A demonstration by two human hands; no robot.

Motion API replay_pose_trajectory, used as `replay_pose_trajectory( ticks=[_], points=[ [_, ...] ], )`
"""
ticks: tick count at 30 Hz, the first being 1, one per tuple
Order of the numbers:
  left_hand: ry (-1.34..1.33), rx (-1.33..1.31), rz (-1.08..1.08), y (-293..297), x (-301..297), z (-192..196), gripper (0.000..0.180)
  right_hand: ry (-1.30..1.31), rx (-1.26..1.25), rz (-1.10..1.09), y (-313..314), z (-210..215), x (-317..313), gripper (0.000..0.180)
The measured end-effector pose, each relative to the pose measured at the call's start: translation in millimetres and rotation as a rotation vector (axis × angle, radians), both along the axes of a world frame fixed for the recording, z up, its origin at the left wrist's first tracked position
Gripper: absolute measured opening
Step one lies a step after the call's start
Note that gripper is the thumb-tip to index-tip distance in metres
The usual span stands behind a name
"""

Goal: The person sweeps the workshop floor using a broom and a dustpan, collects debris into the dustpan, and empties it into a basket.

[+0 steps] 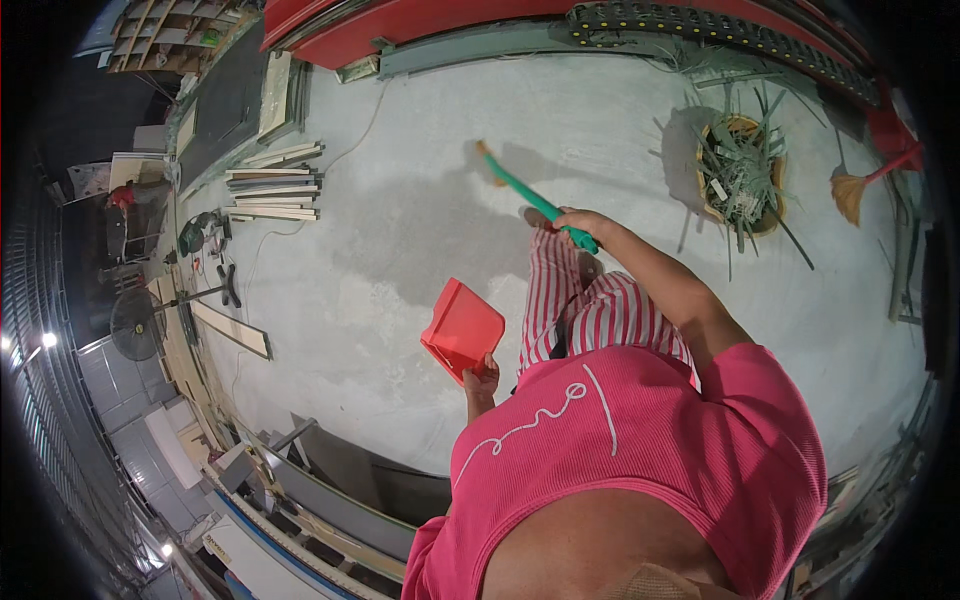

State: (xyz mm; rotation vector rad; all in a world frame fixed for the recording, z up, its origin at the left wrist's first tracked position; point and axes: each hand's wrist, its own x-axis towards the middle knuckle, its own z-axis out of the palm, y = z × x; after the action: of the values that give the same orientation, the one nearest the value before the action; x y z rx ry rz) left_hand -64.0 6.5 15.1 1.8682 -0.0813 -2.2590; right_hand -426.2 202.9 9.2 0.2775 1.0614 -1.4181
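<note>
My left hand (pixel 482 376) grips a red dustpan (pixel 466 325) at its near edge, held above the concrete floor to my left. In my right hand (pixel 578 224) is a broom with a green handle (pixel 530 193). It slants forward and left, away from my body. Its straw-coloured bristles (pixel 483 149) are at the far end, close to the floor, with a shadow beside them. Both hands are closed round what they hold. The dustpan and the broom are apart from each other.
A yellow bin (pixel 714 206) heaped with green-grey strips stands at the right, near another straw broom (pixel 850 195). Stacked boards (pixel 272 185) and a standing fan (pixel 137 323) are at the left. A red machine (pixel 480 30) lines the far side. Thin cables cross the floor.
</note>
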Motion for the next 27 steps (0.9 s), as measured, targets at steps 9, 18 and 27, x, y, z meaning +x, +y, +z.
replay_pose_trajectory(
  ticks=[9, 18, 27],
  points=[
    [0.092, -0.022, -0.171, -33, -108, -10, 0.045, 0.083, 0.081, -0.033, 77, 50, -36, 0.031],
    [0.262, -0.127, -0.282, -61, -276, 29, 0.034, 0.299, 0.568, -0.578, 164, -5, -98, 0.023],
    [0.346, -0.148, -0.468, -109, -354, 20, 0.038, 0.152, 0.592, -0.417, 92, -15, -186, 0.029]
  ],
)
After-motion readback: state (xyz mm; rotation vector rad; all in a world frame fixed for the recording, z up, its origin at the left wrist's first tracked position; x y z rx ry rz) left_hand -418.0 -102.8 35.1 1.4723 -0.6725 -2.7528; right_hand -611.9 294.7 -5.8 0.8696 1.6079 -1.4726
